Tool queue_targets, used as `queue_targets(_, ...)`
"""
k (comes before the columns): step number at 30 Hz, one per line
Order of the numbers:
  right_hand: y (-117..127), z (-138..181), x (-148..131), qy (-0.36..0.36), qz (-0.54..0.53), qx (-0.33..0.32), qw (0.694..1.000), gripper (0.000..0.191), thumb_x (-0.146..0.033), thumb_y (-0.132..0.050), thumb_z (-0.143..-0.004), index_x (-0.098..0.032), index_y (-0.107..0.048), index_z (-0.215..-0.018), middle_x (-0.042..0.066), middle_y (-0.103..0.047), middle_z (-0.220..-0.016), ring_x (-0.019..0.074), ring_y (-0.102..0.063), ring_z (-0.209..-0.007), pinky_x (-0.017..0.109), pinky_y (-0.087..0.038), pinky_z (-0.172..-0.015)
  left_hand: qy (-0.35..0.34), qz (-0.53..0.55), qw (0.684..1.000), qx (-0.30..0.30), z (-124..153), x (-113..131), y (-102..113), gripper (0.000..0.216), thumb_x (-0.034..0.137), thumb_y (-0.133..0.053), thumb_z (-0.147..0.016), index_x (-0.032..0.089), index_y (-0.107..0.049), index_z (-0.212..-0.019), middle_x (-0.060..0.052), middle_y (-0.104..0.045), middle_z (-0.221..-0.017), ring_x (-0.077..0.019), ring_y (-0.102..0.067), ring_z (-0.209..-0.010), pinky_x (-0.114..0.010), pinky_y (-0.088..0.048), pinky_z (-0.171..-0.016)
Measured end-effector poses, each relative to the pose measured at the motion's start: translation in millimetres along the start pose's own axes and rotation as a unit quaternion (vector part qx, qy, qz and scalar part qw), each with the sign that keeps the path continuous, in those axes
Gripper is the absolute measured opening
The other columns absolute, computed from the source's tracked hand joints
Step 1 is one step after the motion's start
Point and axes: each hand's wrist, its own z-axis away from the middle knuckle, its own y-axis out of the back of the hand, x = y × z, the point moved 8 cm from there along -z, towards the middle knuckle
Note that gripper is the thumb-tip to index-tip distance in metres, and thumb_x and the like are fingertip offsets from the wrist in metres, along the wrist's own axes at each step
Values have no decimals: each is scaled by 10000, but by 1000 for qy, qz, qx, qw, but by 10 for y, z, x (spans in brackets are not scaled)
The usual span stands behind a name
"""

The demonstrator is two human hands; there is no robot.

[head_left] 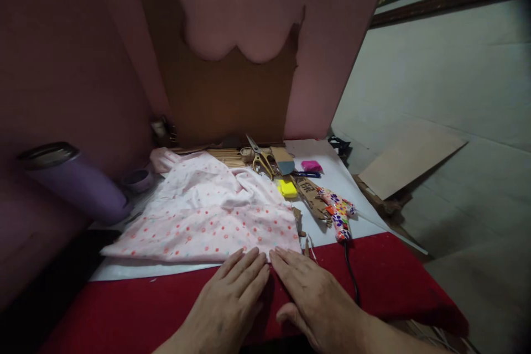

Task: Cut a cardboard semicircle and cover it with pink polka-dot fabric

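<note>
A pale pink cloth [199, 224] printed with small reddish dots lies spread over a white sheet, its far part rumpled. My left hand [232, 296] rests palm down at the cloth's near edge, fingers stretched forward. Beside it my right hand [309, 287] also lies flat, its fingertips at the cloth's near right corner and its thumb apart. Nothing is gripped in either hand. To the right of the cloth sits a hot glue gun [339, 213] with a flower-patterned body and a black cord.
Gold-handled scissors [261, 157], a yellow packet [287, 188], a pink packet [311, 166], a dark blue cutter [307, 175] and torn cardboard [310, 198] lie behind. A purple tumbler [78, 188] leans at left. Red cloth [136, 310] covers the table's front; cut cardboard [228, 94] stands against the wall.
</note>
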Motion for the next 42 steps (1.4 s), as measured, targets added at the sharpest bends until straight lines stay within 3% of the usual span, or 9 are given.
queue_targets(5,81,-97,-187,67,10,53,996,532,-379,-425,-902,4,-495,-1264,205,-475,-1322,314,-422,-1247,450,-412,-997,47,38,998,-26,66,-78,-97,522,226,-487,-851,148,-352,-1348,-114,-469,-1377,-245,-398,-1278,-461,-375,-1040)
queue_targets(11,-173,-165,-245,69,-74,91,991,752,-531,-344,-891,24,-262,-1393,235,-412,-1360,259,-360,-1292,367,-428,-981,92,115,989,-14,122,-188,91,416,262,-530,-841,237,-475,-1252,-44,-583,-1282,-232,-406,-1275,-497,-287,-1085)
queue_targets(14,-323,-147,-229,70,-46,81,993,701,-481,-419,-884,-17,-297,-1394,223,-446,-1336,291,-430,-1239,390,-462,-940,195,78,976,65,411,-631,403,241,192,-478,-861,263,-620,-1042,-33,-671,-1144,-218,-526,-1163,-450,-395,-997)
queue_targets(18,-335,-145,-195,58,-42,70,995,641,-431,-479,-869,-63,-360,-1380,197,-498,-1301,299,-508,-1172,381,-491,-913,375,36,913,153,1017,-1446,814,243,233,-443,-854,165,-641,-978,-109,-694,-1032,-228,-610,-1003,-387,-470,-888)
queue_targets(21,-283,-145,-176,43,-70,88,993,665,-440,-512,-853,-154,-307,-1416,147,-499,-1319,286,-517,-1169,372,-484,-931,452,28,882,127,1254,-1925,871,217,231,-473,-822,144,-647,-917,-81,-717,-877,-204,-668,-769,-314,-534,-669)
queue_targets(24,-283,-135,-166,34,-83,105,990,661,-429,-521,-851,-197,-289,-1424,123,-504,-1323,283,-521,-1166,368,-490,-926,477,28,876,61,1243,-2218,738,162,246,-533,-819,155,-637,-903,-37,-694,-804,-166,-649,-692,-286,-523,-607)
queue_targets(31,-314,-131,-210,52,-35,113,992,679,-394,-525,-854,-123,-275,-1425,165,-519,-1291,298,-539,-1138,372,-530,-868,470,8,881,-42,1114,-2421,483,234,306,-545,-850,172,-586,-1037,-59,-617,-1042,-188,-608,-869,-378,-513,-732)
queue_targets(38,-310,-135,-225,54,-45,109,992,667,-366,-539,-847,-95,-305,-1410,170,-501,-1308,303,-518,-1160,377,-519,-887,500,-5,866,-8,1179,-2498,645,255,309,-531,-859,149,-573,-1052,-59,-622,-1019,-182,-614,-836,-378,-523,-712)
queue_targets(42,-326,-132,-213,48,-57,106,992,679,-351,-560,-835,-104,-302,-1413,167,-501,-1312,307,-513,-1166,380,-513,-898,497,-28,867,7,1152,-2493,611,257,308,-524,-863,152,-566,-1063,-58,-622,-1010,-175,-616,-818,-369,-526,-698)
